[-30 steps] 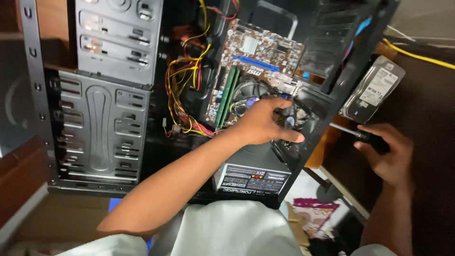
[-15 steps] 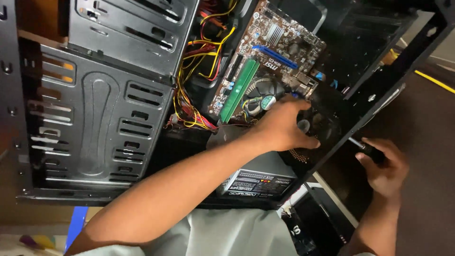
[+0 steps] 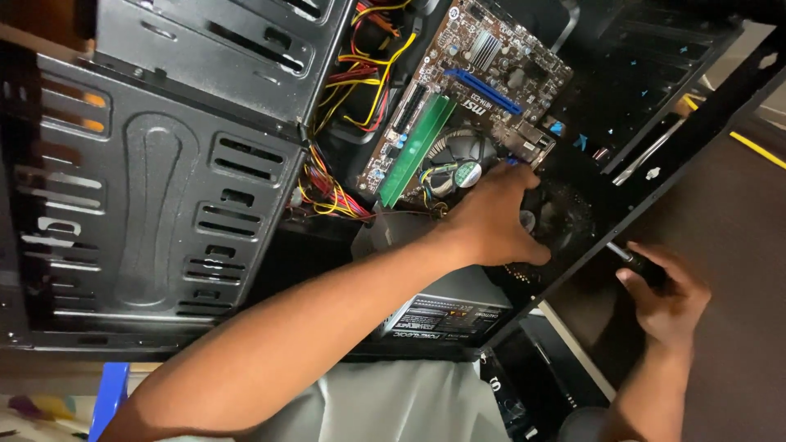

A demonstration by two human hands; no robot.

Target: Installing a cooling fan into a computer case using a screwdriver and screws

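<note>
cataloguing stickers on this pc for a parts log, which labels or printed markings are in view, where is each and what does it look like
Power supply label: below the left forearm, at the case's lower edge; rectangular, white and black with fine print.
CPU fan sticker: on the fan hub, just left of the left hand; small, round, green and white.
Motherboard marking: white print on the brown board beside the blue slot.
No screens or packages show.

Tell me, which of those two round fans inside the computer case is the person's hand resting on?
The black case fan on the rear wall, under the left hand. The other fan, on the motherboard beside the green memory stick, lies uncovered.
</note>
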